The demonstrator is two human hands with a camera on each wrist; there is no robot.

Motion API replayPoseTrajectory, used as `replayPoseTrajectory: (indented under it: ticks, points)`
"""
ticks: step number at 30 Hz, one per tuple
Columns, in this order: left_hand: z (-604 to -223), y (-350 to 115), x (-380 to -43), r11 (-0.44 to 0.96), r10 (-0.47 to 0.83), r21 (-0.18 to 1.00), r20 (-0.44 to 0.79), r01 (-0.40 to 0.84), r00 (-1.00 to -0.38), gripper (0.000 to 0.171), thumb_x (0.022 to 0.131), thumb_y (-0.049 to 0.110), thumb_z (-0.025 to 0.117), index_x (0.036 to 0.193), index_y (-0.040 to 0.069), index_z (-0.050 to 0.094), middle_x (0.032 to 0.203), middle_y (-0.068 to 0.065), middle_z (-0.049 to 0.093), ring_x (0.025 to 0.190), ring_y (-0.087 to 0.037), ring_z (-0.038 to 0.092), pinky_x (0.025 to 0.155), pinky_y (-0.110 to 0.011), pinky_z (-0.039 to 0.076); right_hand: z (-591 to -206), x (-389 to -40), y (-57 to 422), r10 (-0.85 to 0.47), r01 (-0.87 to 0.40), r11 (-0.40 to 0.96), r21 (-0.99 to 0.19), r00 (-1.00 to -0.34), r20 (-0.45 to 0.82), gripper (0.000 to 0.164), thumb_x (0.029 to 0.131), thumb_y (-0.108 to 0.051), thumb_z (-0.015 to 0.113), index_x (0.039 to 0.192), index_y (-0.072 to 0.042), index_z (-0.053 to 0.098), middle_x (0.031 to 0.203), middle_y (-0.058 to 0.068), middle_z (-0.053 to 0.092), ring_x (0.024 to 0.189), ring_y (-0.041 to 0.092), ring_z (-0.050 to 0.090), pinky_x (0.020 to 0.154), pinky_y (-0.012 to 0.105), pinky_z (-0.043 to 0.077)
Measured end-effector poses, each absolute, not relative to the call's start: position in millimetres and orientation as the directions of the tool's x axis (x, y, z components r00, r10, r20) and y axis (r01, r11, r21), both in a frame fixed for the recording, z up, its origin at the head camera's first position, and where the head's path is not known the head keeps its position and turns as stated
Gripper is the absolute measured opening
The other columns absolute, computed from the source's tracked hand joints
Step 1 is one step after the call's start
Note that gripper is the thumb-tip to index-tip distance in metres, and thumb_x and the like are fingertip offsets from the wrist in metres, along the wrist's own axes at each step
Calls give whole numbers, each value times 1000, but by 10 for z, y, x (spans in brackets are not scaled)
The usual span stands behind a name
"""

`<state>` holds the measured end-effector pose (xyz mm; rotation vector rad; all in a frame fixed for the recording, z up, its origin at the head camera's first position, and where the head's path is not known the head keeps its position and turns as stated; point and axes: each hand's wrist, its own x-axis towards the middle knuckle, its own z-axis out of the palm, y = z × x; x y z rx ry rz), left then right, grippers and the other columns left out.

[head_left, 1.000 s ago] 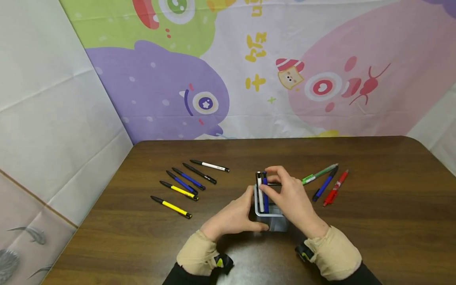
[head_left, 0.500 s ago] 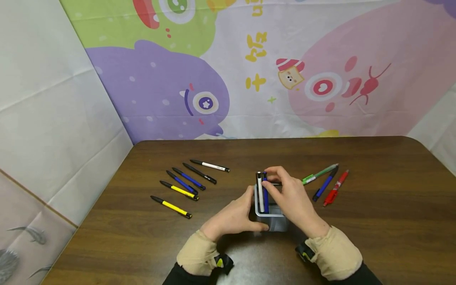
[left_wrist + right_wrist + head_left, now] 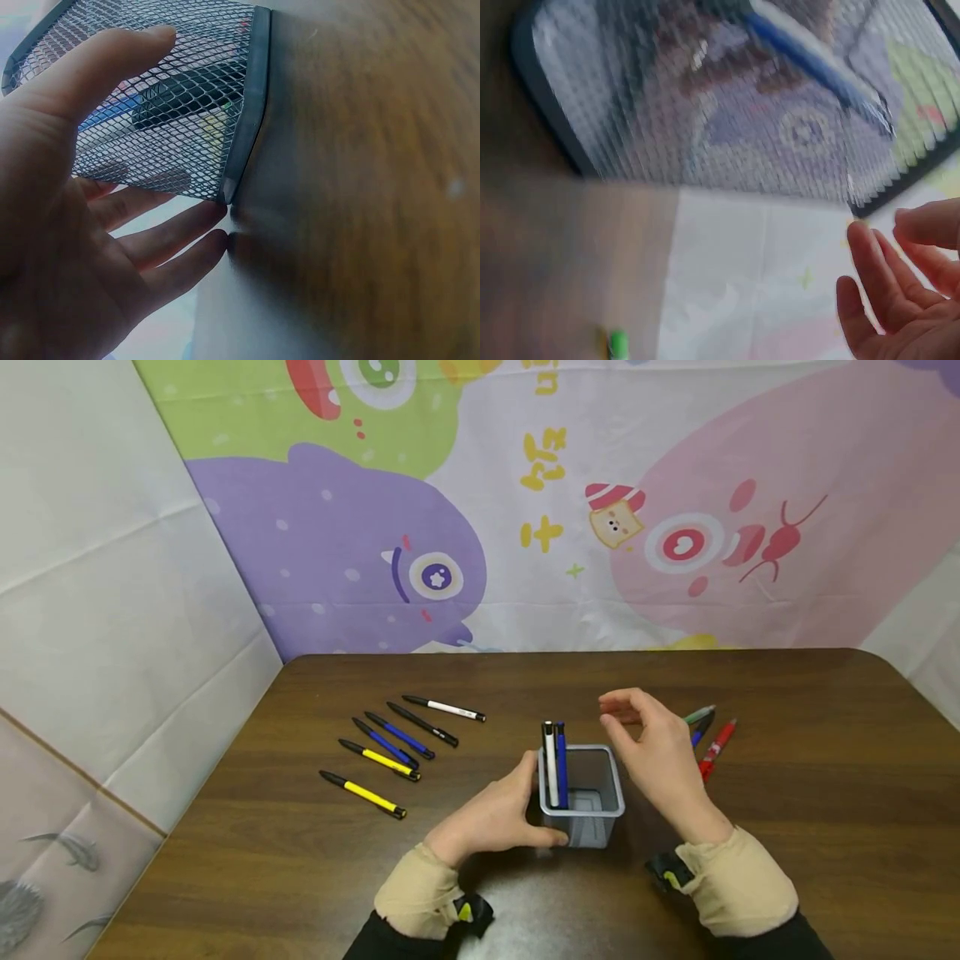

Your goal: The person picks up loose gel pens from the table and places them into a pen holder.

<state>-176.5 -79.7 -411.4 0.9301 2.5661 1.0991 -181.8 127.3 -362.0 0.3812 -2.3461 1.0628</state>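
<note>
My left hand (image 3: pixel 487 814) holds a grey mesh pen holder (image 3: pixel 590 833) by its left side. In the left wrist view the thumb lies across one mesh wall (image 3: pixel 199 82), with the fingers round the adjoining side. A white pen (image 3: pixel 552 768) and a blue pen (image 3: pixel 562 767), both with black ends, stand upright inside, against the left wall. Off the holder's right rim, my right hand (image 3: pixel 660 756) is raised with its fingers loosely bent and nothing between them. The right wrist view has those fingers (image 3: pixel 877 270) just below a corner of the holder.
On the table's left lie several pens: two yellow (image 3: pixel 372 797), two blue (image 3: pixel 400 735), a black one (image 3: pixel 423 724) and a white one (image 3: pixel 448 708). Partly behind my right hand lie a red pen (image 3: pixel 718 747), a green pen (image 3: pixel 699 715) and another blue pen (image 3: pixel 701 731).
My right hand has let go of the blue pen in the holder and moved off to the right, uncovering the holder's opening. The left hand stays on the holder.
</note>
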Motion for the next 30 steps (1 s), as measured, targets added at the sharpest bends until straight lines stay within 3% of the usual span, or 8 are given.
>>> replayPoseTrajectory:
  ticks: [4,8,12,16,22,30]
  points:
    - [-4108,-794,-1769,533,615,703,60,471,-786,83,68,39,76,129,15,26,108,0,55,102,-7,51,89,-28,41,-3542,-1837,1436,28,-405,690,-600,-813,582,13,82,-7,63,96,-6,63,88,7,66,76,19,61,61,39,46]
    - [-4103,-797,-1770,539,612,705,49,462,-789,84,68,40,76,130,15,26,109,1,55,102,-7,51,89,-29,41,-3471,-1833,1588,93,-336,723,-603,-818,568,13,83,-12,64,95,-7,64,86,8,67,74,20,60,59,32,43]
    - [-4105,-801,-1775,541,612,703,46,461,-789,84,68,41,76,130,15,25,109,0,55,102,-7,51,89,-29,41,-3434,-1833,1738,120,-250,759,-601,-853,508,16,84,-16,62,96,-7,63,84,11,66,73,22,60,58,33,43]
    - [-4106,-800,-1777,541,614,703,45,462,-788,83,68,41,76,129,15,26,109,1,55,102,-7,51,89,-29,41,-3431,-1843,1899,96,-182,792,-583,-906,413,20,85,-21,61,96,-5,62,85,13,65,72,25,60,58,40,44]
    - [-4114,-799,-1773,546,614,700,41,460,-789,84,68,42,76,130,15,26,109,1,55,102,-7,51,89,-29,41,-3453,-1848,2134,61,-92,827,-555,-966,251,25,84,-26,62,95,-3,62,87,14,66,72,28,58,56,38,42]
    - [-4118,-802,-1769,550,610,701,34,454,-792,83,68,42,76,129,16,26,109,1,56,101,-7,51,88,-29,42,-3556,-1912,2314,23,14,869,-495,-1000,13,29,83,-31,60,90,-2,61,86,14,63,78,34,56,61,44,42]
